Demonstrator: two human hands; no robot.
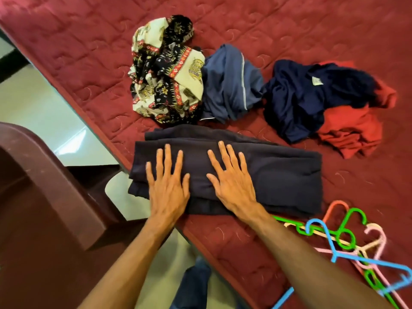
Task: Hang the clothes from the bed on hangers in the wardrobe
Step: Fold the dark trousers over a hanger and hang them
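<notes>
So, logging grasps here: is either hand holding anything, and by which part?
Nothing is gripped: left hand and right hand lie flat, fingers straight, on the folded dark garment.

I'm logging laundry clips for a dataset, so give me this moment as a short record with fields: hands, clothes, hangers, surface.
left hand: flat on the folded dark navy garment
right hand: flat on the same garment, beside the left
crumpled clothes: cream-and-black batik print garment, blue garment with white piping, dark navy crumpled garment, red garment, all beyond the folded one
hangers: tangled coloured plastic hangers, right of the folded garment, none holding clothes
surface: maroon quilted bed
nearby: maroon plastic chair, left
</notes>
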